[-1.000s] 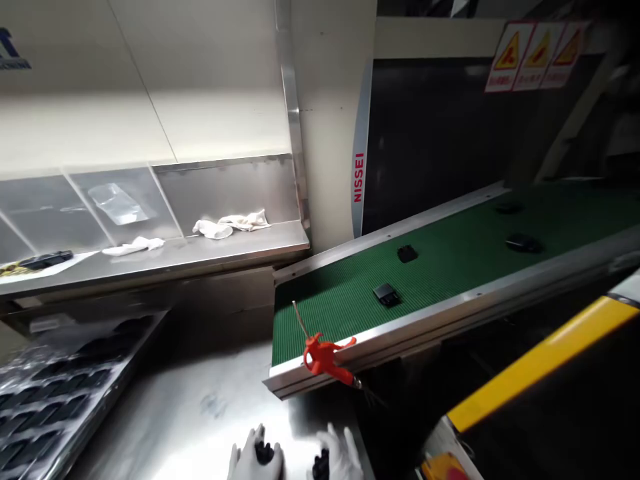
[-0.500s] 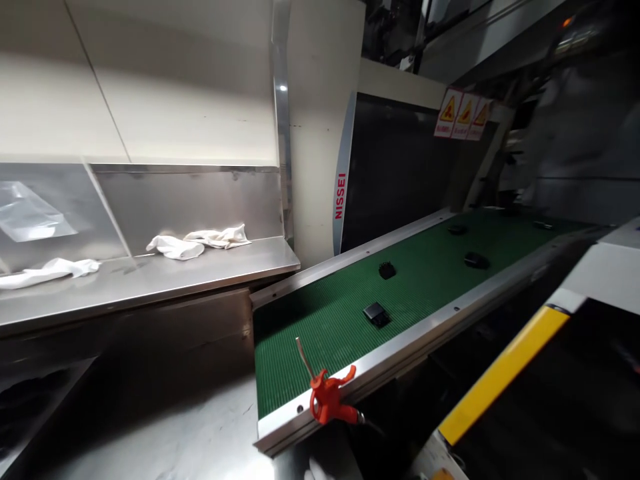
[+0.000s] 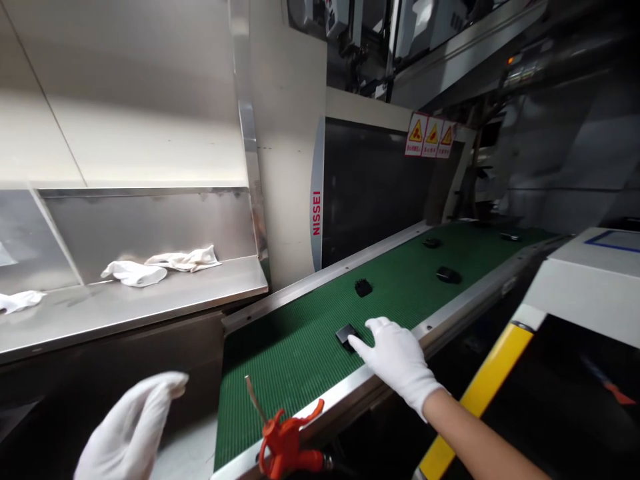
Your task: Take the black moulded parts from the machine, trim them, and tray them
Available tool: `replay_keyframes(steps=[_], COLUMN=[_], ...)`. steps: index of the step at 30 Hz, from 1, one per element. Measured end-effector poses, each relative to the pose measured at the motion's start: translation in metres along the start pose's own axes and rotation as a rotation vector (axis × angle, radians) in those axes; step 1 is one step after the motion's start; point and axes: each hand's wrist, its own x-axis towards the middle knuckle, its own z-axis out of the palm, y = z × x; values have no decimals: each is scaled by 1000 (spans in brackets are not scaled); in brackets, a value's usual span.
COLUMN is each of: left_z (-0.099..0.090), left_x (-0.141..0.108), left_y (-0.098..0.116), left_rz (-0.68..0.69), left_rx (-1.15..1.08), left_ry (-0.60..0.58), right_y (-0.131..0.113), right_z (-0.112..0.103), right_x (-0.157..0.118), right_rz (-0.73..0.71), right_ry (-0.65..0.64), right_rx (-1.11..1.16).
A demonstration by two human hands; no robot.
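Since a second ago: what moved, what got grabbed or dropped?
The right hand left the steel table and reached onto the green belt, fingertips now at the nearest black part. The left hand rose off the table and shows nothing in it; the small black pieces both hands held are out of view. The orange air gun still hangs on the belt's rail; cloths unmoved.

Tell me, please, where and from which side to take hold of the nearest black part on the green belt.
Grip the nearest black part across its two short edges, coming from above: it lies flat and low on the green belt. The right hand already reaches it from the near rail side.
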Motion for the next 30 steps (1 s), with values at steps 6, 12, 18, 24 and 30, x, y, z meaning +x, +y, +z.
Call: replay_keyframes(steps=[6, 12, 18, 24, 30], left_z=[84, 242, 375, 424, 428], left_x=[105, 145, 146, 146, 150], left_y=[137, 167, 163, 162, 162], left_rz=[200, 175, 31, 9, 57], left_rx=[-18, 118, -11, 25, 80], left_ry=[-465, -723, -753, -768, -750], right_y=[-5, -14, -26, -43, -51], right_z=[29, 39, 38, 53, 57], right_x=[42, 58, 63, 64, 61], right_rz=[58, 58, 18, -101, -183], right_ry=[-183, -290, -344, -366, -439], right_rx=[-79, -112, -123, -132, -14])
